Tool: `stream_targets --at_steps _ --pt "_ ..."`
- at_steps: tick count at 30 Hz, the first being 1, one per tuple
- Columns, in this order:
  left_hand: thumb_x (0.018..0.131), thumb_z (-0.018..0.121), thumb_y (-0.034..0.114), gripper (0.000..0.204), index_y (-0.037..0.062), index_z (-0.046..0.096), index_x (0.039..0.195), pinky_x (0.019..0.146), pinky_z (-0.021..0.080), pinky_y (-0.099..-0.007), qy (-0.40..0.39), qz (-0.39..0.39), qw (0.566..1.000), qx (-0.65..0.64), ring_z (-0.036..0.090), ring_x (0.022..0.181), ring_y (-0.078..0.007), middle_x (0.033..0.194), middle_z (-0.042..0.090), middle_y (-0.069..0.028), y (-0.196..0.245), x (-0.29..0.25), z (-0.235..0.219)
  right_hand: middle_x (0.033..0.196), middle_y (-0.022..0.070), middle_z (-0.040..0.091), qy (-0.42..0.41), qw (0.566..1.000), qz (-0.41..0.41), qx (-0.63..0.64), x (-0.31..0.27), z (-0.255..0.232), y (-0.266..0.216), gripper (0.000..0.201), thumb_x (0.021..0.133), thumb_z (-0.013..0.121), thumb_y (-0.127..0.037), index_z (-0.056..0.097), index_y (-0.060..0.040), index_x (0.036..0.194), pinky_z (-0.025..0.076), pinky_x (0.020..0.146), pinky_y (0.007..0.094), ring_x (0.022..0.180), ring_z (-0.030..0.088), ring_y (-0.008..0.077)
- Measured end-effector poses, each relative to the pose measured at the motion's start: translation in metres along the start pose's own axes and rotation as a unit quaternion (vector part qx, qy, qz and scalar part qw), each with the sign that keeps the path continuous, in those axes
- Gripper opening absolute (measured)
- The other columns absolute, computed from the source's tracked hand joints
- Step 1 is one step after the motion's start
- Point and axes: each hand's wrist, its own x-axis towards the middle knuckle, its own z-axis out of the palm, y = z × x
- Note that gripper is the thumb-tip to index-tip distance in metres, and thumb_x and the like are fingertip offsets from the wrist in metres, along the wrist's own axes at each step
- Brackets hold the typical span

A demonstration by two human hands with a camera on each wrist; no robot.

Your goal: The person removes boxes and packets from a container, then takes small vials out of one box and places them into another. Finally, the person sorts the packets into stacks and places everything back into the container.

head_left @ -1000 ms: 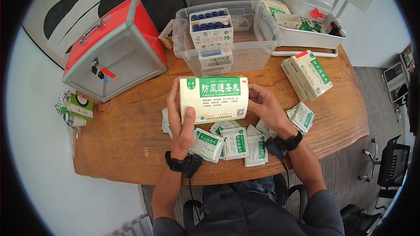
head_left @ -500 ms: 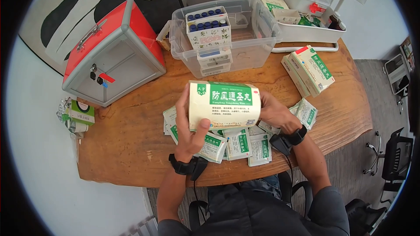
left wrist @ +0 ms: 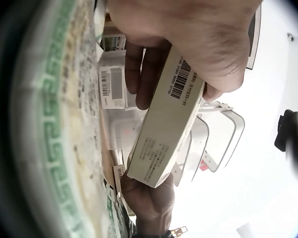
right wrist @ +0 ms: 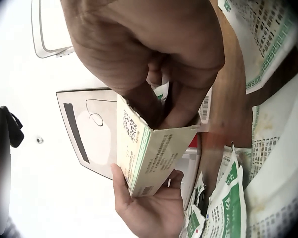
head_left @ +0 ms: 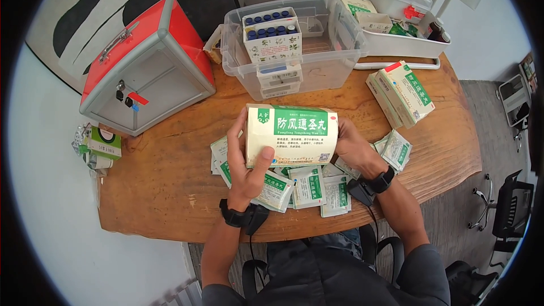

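A cream and green medicine box (head_left: 292,136) is held above the table, printed side up in the head view. My left hand (head_left: 247,173) grips its left end, thumb across the printed face and fingers behind. At the box's right end is my right hand (head_left: 357,150); in the right wrist view the fingers of that hand (right wrist: 154,54) reach inside the box's open end (right wrist: 156,130), where part of a sachet (right wrist: 162,91) shows. Whether they pinch it is hidden. Below the box, several green and white sachets (head_left: 307,187) lie spread on the table.
Behind the box stands a clear plastic bin (head_left: 323,73) with vial cartons (head_left: 273,48). A red and grey cabinet (head_left: 153,73) is at the left, stacked medicine boxes (head_left: 405,93) at the right, and a white tray (head_left: 396,50) at the back right. A wooden table (head_left: 170,192) carries them.
Over the last second, the box and both hands have shifted slightly right and down in the head view. The left hand keeps its grip and the right stays at the open end.
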Motion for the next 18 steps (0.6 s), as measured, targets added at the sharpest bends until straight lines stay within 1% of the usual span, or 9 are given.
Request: stream_targets --at_steps 2,4,5,7,9,11,12,15,18 --pt "0.104 0.068 0.029 0.079 -0.005 0.027 0.162 0.107 0.051 -0.0408 0.005 -0.003 1.0 -0.003 0.063 0.129 -0.0282 0.147 0.057 -0.0247 0.003 0.0 0.0 0.114 0.0066 0.079 0.003 1.0 -0.006 -0.003 -0.002 0.0 -0.008 0.033 0.096 0.067 0.007 0.074 -0.0031 0.127 0.056 0.088 0.0277 0.099 0.071 0.0095" --pt "0.104 0.068 0.029 0.078 -0.0047 0.028 0.162 0.106 0.052 -0.0405 0.012 -0.003 1.0 0.013 0.063 0.128 -0.0283 0.146 0.058 -0.025 0.005 -0.001 -0.001 0.117 0.0082 0.078 0.015 0.994 0.089 -0.057 -0.004 -0.002 -0.016 0.033 0.097 0.066 0.007 0.073 -0.0014 0.127 0.057 0.082 0.0259 0.101 0.072 0.01" --pt "0.104 0.068 0.029 0.078 -0.0047 0.028 0.162 0.106 0.052 -0.0405 0.011 -0.004 1.0 0.013 0.063 0.128 -0.0283 0.146 0.058 -0.025 0.005 -0.001 -0.002 0.117 0.0082 0.078 0.015 0.994 0.09 -0.056 -0.004 -0.001 -0.013 0.033 0.097 0.066 0.007 0.073 -0.0014 0.127 0.057 0.082 0.0259 0.101 0.072 0.01" --pt "0.104 0.067 0.028 0.077 -0.0042 0.028 0.162 0.105 0.052 -0.0401 0.029 0.004 0.999 0.014 0.063 0.127 -0.0284 0.144 0.059 -0.0252 0.004 0.0 -0.005 0.116 0.0076 0.078 0.005 1.0 -0.029 0.004 -0.001 0.0 -0.006 0.033 0.099 0.066 0.004 0.069 0.0009 0.131 0.06 0.076 0.0236 0.101 0.073 0.0106" --pt "0.104 0.066 0.025 0.074 -0.0041 0.03 0.161 0.107 0.05 -0.0397 0.04 0.011 0.999 0.011 0.063 0.127 -0.027 0.145 0.059 -0.024 0.006 0.003 -0.006 0.116 0.0074 0.077 -0.012 1.0 -0.012 0.01 -0.001 -0.005 -0.012 0.034 0.101 0.066 0.0 0.067 0.0017 0.135 0.061 0.075 0.023 0.102 0.073 0.0109" --pt "0.104 0.064 0.022 0.07 -0.0046 0.032 0.16 0.111 0.046 -0.0392 0.093 0.009 0.996 0.013 0.06 0.13 -0.0257 0.146 0.057 -0.0229 0.003 0.005 -0.013 0.116 0.0071 0.077 -0.029 0.999 0.005 0.016 0.0 -0.009 -0.018 0.036 0.102 0.066 -0.003 0.064 0.0026 0.138 0.063 0.074 0.0224 0.103 0.074 0.0112" --pt "0.105 0.061 0.02 0.065 -0.0052 0.035 0.159 0.114 0.043 -0.0388 0.119 0.004 0.993 0.005 0.057 0.133 -0.0247 0.148 0.055 -0.0223 0.001 0.006 -0.016 0.119 0.0071 0.076 -0.025 1.0 0.004 0.016 0.0 -0.011 -0.02 0.037 0.103 0.066 -0.006 0.063 0.0026 0.14 0.064 0.076 0.0232 0.104 0.074 0.0115" --pt "0.106 0.06 0.02 0.064 -0.0057 0.036 0.158 0.115 0.041 -0.0386 0.134 -0.014 0.991 -0.005 0.056 0.134 -0.0247 0.149 0.054 -0.0222 -0.002 0.007 -0.026 0.126 0.0078 0.073 -0.024 1.0 0.007 0.01 0.003 -0.02 -0.012 0.042 0.108 0.063 -0.015 0.058 0.0023 0.146 0.064 0.083 0.0264 0.109 0.073 0.0126" --pt "0.106 0.06 0.02 0.063 -0.0061 0.036 0.158 0.115 0.042 -0.0386 0.145 -0.013 0.989 0.01 0.056 0.134 -0.024 0.148 0.055 -0.0212 -0.003 0.008 -0.023 0.136 0.0107 0.068 -0.034 0.995 0.032 0.091 0.005 -0.021 -0.005 0.049 0.112 0.057 -0.022 0.048 0.0007 0.155 0.064 0.091 0.0312 0.118 0.07 0.0154"
